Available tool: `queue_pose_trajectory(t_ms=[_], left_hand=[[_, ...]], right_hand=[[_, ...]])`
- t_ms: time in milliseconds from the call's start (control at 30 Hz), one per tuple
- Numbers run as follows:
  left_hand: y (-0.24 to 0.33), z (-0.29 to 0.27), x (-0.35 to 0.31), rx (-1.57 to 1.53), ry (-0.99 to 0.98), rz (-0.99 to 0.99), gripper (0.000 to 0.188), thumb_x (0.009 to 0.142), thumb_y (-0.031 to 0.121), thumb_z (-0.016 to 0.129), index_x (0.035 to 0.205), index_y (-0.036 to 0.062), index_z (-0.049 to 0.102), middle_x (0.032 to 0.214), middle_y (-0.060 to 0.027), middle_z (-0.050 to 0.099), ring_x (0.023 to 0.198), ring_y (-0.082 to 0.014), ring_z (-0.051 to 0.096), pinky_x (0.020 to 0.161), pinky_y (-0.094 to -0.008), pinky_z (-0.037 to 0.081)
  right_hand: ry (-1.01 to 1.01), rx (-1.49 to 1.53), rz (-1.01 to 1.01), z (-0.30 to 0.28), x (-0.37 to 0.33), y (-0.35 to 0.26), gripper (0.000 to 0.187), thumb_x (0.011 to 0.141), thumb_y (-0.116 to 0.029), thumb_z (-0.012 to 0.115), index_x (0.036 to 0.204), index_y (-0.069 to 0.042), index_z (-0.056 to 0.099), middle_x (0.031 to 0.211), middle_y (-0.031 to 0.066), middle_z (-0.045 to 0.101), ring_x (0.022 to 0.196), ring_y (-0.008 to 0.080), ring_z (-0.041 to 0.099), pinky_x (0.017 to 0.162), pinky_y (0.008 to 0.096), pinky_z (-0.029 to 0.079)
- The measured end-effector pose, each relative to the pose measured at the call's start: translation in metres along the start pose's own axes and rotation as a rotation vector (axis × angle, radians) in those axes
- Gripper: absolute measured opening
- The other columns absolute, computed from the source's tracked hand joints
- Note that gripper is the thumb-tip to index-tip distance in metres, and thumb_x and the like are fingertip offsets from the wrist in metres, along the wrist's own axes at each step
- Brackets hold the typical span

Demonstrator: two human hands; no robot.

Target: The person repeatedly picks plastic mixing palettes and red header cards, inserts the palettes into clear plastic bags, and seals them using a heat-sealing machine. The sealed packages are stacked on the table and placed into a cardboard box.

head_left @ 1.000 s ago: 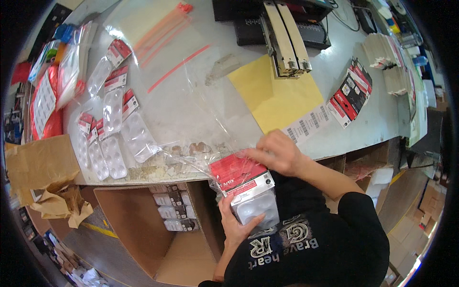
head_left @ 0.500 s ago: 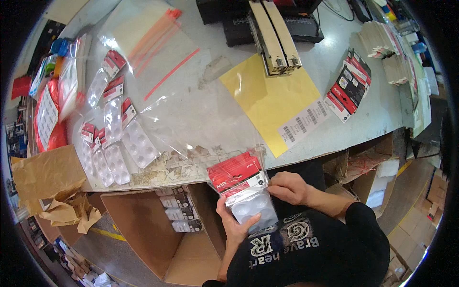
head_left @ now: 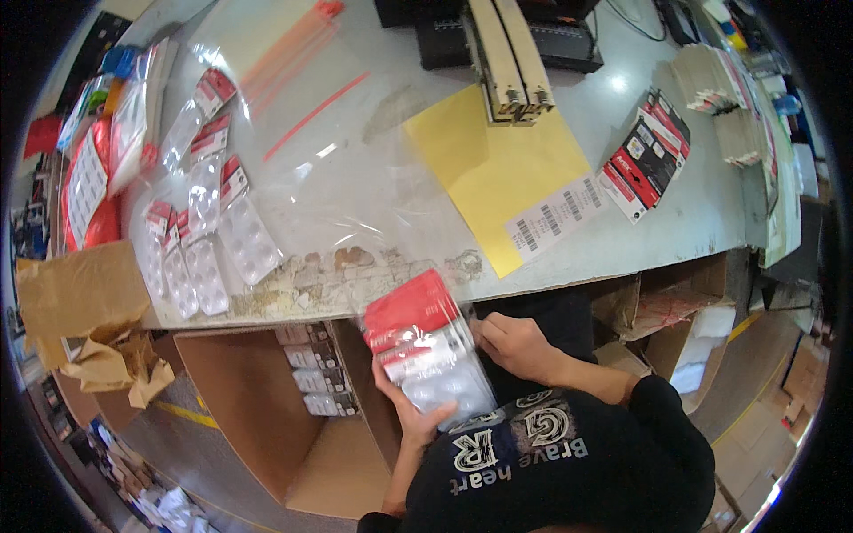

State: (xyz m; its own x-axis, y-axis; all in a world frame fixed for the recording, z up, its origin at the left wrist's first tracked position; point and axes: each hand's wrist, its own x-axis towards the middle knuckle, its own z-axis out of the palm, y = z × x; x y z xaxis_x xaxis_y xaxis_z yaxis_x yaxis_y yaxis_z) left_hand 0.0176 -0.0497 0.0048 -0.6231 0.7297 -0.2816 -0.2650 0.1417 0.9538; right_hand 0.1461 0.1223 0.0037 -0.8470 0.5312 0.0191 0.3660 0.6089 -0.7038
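Near the table's front edge, my left hand [head_left: 410,410] is closed round a stack of blister packs [head_left: 444,380] with red and white header cards [head_left: 413,311]. The thumb lies over the lower blisters and the fingers are behind. A clear plastic bag [head_left: 468,322] appears to wrap the stack, its shiny film showing around the cards. At the stack's right edge, my right hand [head_left: 520,346] is closed in a pinch on the film; its fingertips are partly hidden. More blister packs [head_left: 249,238] with red cards lie fanned out at the left of the table.
A yellow sheet [head_left: 498,169] with a barcode label strip [head_left: 558,215] lies mid-table, below a bag sealer [head_left: 511,53]. Red and black cards [head_left: 647,155] lie to its right. Clear bags with red strips [head_left: 315,115] cover the back left. An open carton [head_left: 258,400] stands below the table.
Both hands and the stack have shifted slightly left in view. The stack has tilted, its red cards now blurred. Table items sit a little higher in the picture.
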Motion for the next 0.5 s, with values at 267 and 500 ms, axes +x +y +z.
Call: queue_pose_trajectory(t_ms=[267,500], left_hand=[[0.020,0.009,0.037,-0.095,0.081,-0.285,0.122,0.058,0.014,0.086,0.143,0.0020,0.000,0.135,-0.0195,0.032,0.125,-0.0297,0.036,0.106,-0.0412,0.030],[0.015,-0.002,0.049,-0.080,0.009,-0.367,0.121,0.057,0.013,0.087,0.142,0.0015,0.001,0.136,-0.0193,0.033,0.125,-0.0279,0.038,0.106,-0.0390,0.031]], right_hand=[[-0.473,0.289,0.280,-0.042,-0.007,0.007,0.025,0.090,-0.026,0.058,0.099,-0.003,0.063,0.080,0.0118,0.063,0.065,0.0297,0.062,0.055,0.0365,0.048],[-0.357,1.167,0.747,0.005,0.027,-0.008,0.075,0.084,-0.035,0.070,0.136,0.004,0.032,0.132,0.0131,0.047,0.120,0.0217,0.047,0.100,0.0341,0.040]])
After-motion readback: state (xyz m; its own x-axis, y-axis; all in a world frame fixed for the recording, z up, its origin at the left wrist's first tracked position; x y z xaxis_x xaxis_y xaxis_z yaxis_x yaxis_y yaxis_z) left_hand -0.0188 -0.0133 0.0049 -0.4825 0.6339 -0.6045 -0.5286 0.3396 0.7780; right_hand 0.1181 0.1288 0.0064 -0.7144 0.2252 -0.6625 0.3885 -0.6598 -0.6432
